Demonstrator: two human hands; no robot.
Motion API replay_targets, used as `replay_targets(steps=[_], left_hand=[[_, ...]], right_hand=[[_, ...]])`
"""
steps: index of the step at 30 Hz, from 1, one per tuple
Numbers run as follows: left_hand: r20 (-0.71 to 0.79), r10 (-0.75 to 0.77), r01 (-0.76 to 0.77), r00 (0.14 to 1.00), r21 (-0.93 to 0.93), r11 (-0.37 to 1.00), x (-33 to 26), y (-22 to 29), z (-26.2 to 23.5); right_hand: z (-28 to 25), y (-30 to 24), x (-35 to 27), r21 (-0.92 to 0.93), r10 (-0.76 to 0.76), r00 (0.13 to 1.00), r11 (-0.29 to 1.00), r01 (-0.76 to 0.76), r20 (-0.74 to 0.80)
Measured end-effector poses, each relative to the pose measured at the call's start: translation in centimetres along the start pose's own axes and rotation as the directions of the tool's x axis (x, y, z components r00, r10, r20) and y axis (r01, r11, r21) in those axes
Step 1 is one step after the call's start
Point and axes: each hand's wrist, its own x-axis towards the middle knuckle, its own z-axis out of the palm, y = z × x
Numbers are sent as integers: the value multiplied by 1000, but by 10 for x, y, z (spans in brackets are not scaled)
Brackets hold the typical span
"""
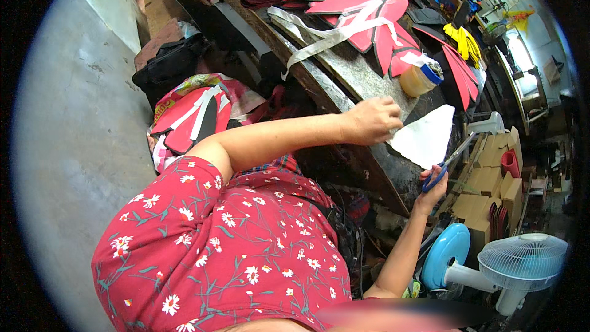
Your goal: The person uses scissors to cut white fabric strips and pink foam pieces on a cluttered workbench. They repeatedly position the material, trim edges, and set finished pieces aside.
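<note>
My left hand (372, 122) is closed at the left edge of a white, roughly triangular sheet (425, 138), pinching it between thumb and fingers. Whether the sheet is cloth or paper, I cannot tell. In my right hand (434, 189) are scissors (436, 178) with blue handles, fingers wrapped round the loops. Their blades point up and away, beside the sheet's right edge. Just beyond the sheet, a jar (421, 80) with a blue lid and yellowish contents stands on the worktable (344, 69).
Pink leaf-shaped pieces (390, 9) and white strips (326, 43) lie on the table's far part. Yellow strips (464, 44) lie farther right. A bag of pink pieces (196, 114) sits at left. A fan (522, 264) and cardboard boxes (482, 187) stand at right.
</note>
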Motion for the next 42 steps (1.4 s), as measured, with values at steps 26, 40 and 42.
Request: replay_targets(steps=[26, 40, 42], left_hand=[[-108, -170, 187, 979, 167, 968, 18, -73, -5], [-88, -189, 204, 978, 226, 952, 19, -57, -16], [-114, -168, 190, 979, 222, 956, 18, -58, -16]], right_hand=[[96, -79, 112, -691, -377, 782, 373, 619, 496], [165, -48, 127, -580, -597, 651, 348, 737, 469], [165, -44, 127, -583, -609, 637, 327, 744, 472]])
